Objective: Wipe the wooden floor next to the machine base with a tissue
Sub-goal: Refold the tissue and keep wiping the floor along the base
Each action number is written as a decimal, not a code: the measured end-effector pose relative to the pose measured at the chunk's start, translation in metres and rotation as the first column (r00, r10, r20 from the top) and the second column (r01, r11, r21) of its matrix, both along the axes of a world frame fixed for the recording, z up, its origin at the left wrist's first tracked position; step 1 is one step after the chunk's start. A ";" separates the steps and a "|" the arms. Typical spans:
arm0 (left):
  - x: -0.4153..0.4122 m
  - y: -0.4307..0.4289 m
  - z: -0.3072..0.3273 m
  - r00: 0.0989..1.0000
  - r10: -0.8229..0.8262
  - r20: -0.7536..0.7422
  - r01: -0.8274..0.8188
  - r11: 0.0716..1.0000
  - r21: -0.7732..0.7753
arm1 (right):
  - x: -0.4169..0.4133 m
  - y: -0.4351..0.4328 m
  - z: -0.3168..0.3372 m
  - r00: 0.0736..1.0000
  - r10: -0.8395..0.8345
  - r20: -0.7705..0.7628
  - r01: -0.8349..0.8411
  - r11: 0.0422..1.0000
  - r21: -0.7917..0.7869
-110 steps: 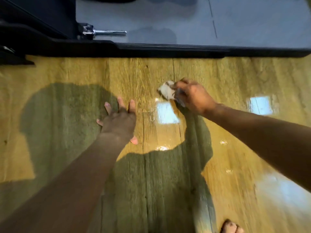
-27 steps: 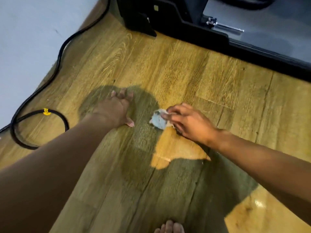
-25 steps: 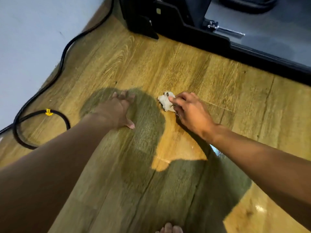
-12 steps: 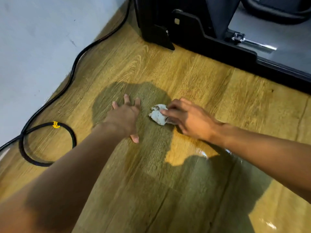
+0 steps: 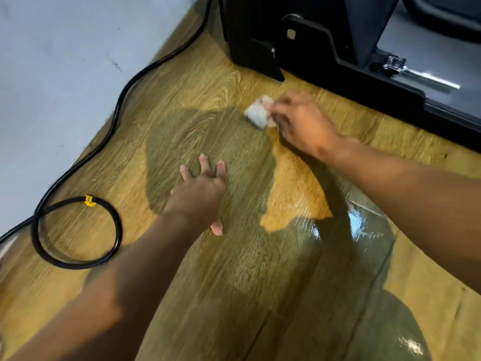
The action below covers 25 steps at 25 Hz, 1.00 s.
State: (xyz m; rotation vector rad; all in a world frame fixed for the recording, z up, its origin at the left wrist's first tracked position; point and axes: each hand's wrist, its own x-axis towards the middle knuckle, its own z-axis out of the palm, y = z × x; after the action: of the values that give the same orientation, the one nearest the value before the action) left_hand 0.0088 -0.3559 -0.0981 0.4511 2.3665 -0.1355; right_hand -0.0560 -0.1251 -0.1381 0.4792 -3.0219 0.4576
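Observation:
A crumpled white tissue (image 5: pixel 257 113) lies pressed on the wooden floor (image 5: pixel 197 95), a short way in front of the black machine base (image 5: pixel 325 58). My right hand (image 5: pixel 302 123) pinches the tissue at its right side with the fingertips; the hand is blurred by motion. My left hand (image 5: pixel 201 190) rests flat on the floor with straight spread fingers, nearer to me and left of the tissue, inside my own shadow.
A black cable (image 5: pixel 78 230) runs along the grey wall (image 5: pixel 65 74) at the left and loops on the floor, with a yellow tag (image 5: pixel 89 200). A metal bolt (image 5: pixel 406 70) sticks out of the machine base. Glossy reflections lie on the floor at right.
My right hand has slid the tissue away from me, closer to the machine base. The left hand stays planted flat. The view has shifted, showing more wall and cable.

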 end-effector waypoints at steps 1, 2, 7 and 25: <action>0.000 0.000 0.000 1.000 0.001 -0.004 -0.001 1.000 0.008 | -0.017 -0.005 0.002 0.989 -0.147 -0.006 0.147 0.989 -0.006; 0.000 -0.001 -0.001 1.000 0.005 -0.013 -0.005 1.000 0.018 | -0.023 -0.017 -0.001 0.971 -0.238 -0.012 0.238 0.971 -0.014; 0.009 -0.027 -0.007 0.994 0.090 -0.063 -0.082 0.989 0.127 | 0.091 -0.068 -0.019 0.965 0.261 -0.037 -0.264 0.958 -0.109; 0.006 -0.093 -0.020 0.966 0.169 -0.197 -0.134 0.974 0.181 | 0.171 -0.150 0.005 0.930 0.334 0.151 -0.332 0.942 -0.037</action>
State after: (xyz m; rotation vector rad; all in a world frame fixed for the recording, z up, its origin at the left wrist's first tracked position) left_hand 0.0146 -0.4493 -0.1180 0.3455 2.6236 0.0913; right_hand 0.1147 -0.2753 -0.1328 1.0115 -3.0874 0.5508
